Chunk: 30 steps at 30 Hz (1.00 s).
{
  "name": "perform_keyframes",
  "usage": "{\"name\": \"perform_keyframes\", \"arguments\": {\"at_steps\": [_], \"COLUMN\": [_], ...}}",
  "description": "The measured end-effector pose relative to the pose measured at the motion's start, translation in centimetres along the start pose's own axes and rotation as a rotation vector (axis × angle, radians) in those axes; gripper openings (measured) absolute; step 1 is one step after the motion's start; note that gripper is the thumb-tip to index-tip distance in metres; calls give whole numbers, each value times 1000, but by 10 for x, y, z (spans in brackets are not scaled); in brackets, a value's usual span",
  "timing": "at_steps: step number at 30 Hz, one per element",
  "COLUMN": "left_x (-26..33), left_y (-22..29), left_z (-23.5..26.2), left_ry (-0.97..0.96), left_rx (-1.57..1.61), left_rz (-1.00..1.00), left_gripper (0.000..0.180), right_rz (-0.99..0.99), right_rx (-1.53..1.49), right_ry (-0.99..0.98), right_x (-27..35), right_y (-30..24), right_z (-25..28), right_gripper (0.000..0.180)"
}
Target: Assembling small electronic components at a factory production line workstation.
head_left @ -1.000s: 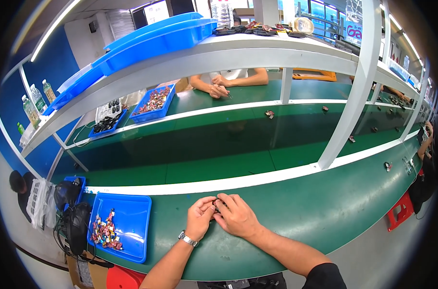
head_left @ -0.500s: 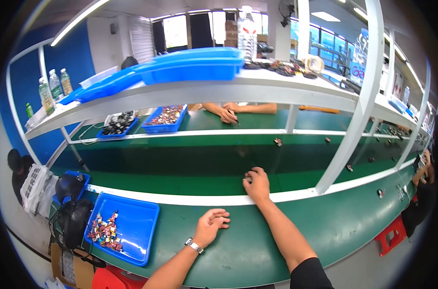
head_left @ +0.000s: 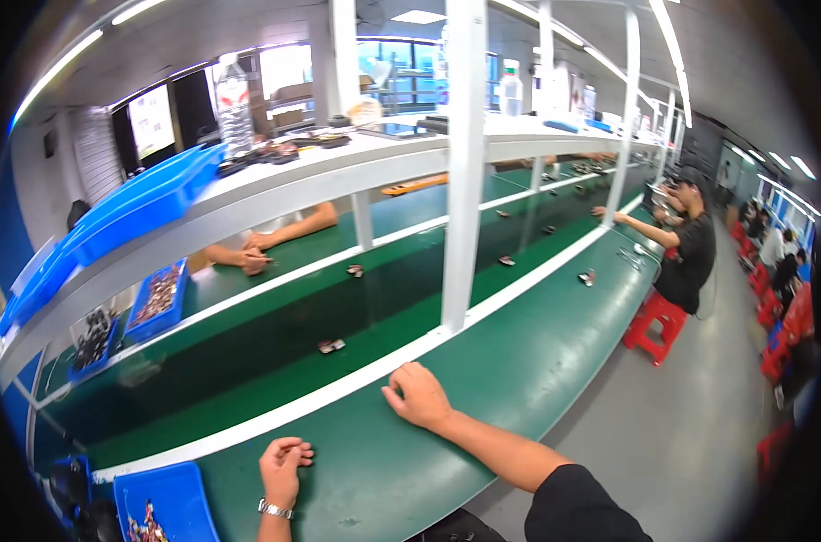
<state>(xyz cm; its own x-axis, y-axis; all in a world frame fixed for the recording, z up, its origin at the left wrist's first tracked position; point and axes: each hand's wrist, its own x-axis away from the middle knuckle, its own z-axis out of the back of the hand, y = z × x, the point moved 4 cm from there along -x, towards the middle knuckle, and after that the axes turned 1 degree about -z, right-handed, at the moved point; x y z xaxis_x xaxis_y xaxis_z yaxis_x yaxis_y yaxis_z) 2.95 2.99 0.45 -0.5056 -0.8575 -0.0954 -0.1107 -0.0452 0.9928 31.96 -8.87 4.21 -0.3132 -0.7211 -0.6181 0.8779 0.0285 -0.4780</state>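
Observation:
My left hand, with a metal-banded watch on its wrist, hovers over the near green worktop. Its fingers are loosely bent and apart, with nothing seen in them. Just past the white rail's near side is my right hand, its fingers curling downward and the thumb a little apart; no object shows in it. Beyond it, on the dark green belt, lies a small reddish and white part. A blue tray with small colourful parts stands left of my left hand.
A white upright post rises from the rail ahead. More small parts dot the belt. Across it are another person's hands and a blue tray of parts. At right, a co-worker sits on a red stool.
The view has swung right. My right hand has drawn back from the belt, and the small part that was at its fingers now lies there. The left hand stays over the worktop.

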Motion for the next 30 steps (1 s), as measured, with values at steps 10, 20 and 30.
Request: {"name": "perform_keyframes", "arguments": {"at_steps": [10, 20, 30], "left_x": [8, 21, 13], "left_y": [-5, 42, 14], "left_z": [-15, -45, -33], "left_ry": [-40, -109, -40], "left_rx": [-268, -731, -598], "left_rz": [-70, -204, -175], "left_gripper": [10, 12, 7], "right_rz": [-521, -1051, -729], "right_rx": [748, 787, 644], "right_ry": [368, 326, 417], "right_x": [70, 30, 37], "right_y": [295, 387, 372], "right_z": [239, 293, 273], "right_gripper": [15, 51, 11]}}
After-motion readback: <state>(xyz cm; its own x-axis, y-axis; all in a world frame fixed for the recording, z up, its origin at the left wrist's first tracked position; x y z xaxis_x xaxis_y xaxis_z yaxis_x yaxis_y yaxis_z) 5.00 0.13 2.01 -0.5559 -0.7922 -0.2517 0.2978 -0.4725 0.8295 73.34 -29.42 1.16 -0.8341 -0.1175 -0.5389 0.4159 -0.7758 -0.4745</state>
